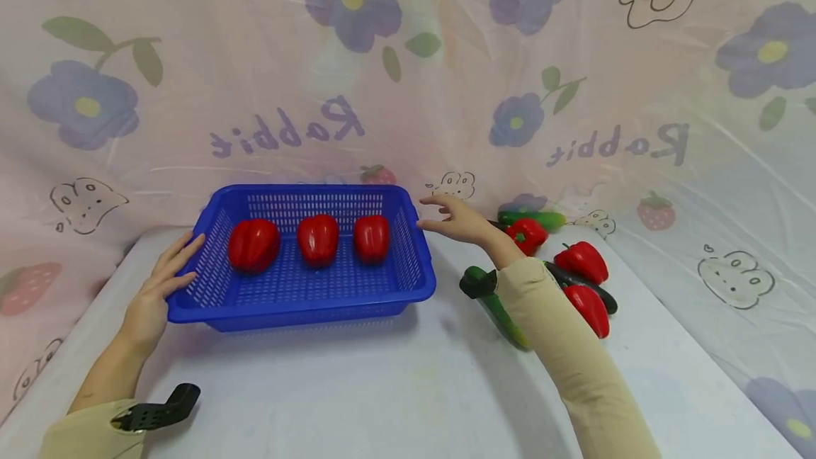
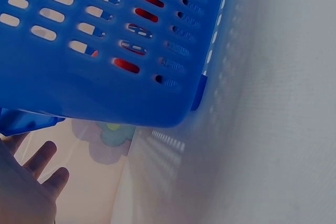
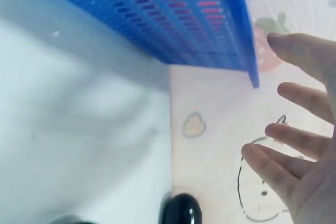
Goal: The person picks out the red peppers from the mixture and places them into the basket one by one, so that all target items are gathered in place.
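A blue plastic basket (image 1: 299, 307) with slotted walls stands on the white table. Inside it lie three red bell peppers, at left (image 1: 253, 245), middle (image 1: 317, 239) and right (image 1: 372, 238). My left hand (image 1: 148, 299) is at the basket's left rim, its thumb and fingers extended over the edge in the head view. Beside the right rim is my right hand (image 1: 464, 222), fingers spread and holding nothing. In the right wrist view its fingertips sit apart from the basket's rim (image 3: 251, 51). Peppers show red through the wall slots in the left wrist view.
Right of the basket, a green cucumber (image 1: 506, 321) lies partly under my right forearm. Beyond it are more red bell peppers (image 1: 581, 262), a dark, long vegetable (image 1: 608, 297) and another green one (image 1: 542, 219) at the back. A patterned curtain (image 1: 408, 91) hangs behind the table.
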The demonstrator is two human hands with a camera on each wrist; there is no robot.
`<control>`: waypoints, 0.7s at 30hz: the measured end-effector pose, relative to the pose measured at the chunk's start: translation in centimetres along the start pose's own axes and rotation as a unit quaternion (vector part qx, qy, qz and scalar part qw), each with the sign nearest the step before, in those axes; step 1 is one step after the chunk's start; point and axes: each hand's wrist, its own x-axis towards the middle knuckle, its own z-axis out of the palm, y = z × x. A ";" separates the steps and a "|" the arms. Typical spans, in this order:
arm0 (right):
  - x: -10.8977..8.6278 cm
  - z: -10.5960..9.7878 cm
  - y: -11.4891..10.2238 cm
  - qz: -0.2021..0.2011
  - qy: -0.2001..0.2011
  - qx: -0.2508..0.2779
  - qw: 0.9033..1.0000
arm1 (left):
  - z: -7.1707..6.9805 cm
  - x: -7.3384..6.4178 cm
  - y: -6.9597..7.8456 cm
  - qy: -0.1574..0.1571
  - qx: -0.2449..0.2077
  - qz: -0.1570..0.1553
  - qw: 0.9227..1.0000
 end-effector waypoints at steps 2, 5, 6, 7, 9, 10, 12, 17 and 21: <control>-0.2 -0.2 0.5 0.001 0.001 -0.007 1.000 | 0.0 0.0 0.0 0.001 -0.005 -0.001 1.000; -0.4 -0.5 1.0 0.000 0.003 -0.018 1.000 | 0.0 0.0 -0.1 0.002 -0.008 -0.001 1.000; -0.5 -0.6 1.2 0.000 0.005 -0.021 1.000 | -0.1 0.0 -0.1 0.002 -0.007 -0.001 1.000; -0.6 -0.7 1.3 0.000 0.005 -0.024 1.000 | -0.1 0.1 -0.1 0.002 -0.008 -0.001 1.000; -0.8 -0.9 1.7 0.001 0.008 -0.027 1.000 | -0.1 0.0 0.0 0.002 -0.002 0.001 1.000; -0.8 -1.0 1.9 -0.001 0.009 -0.030 1.000 | -0.1 0.0 0.0 0.001 -0.001 0.002 1.000; -1.0 -1.2 2.4 0.002 0.014 -0.036 0.999 | -0.1 -0.1 0.0 0.000 0.001 0.006 1.000; -1.6 -1.7 3.8 0.004 0.030 -0.048 0.998 | 0.1 -0.2 -0.1 -0.004 -0.012 0.015 1.000; -1.9 -2.0 4.9 0.000 0.040 -0.059 0.997 | 0.1 -0.1 -0.2 -0.003 -0.019 0.019 1.000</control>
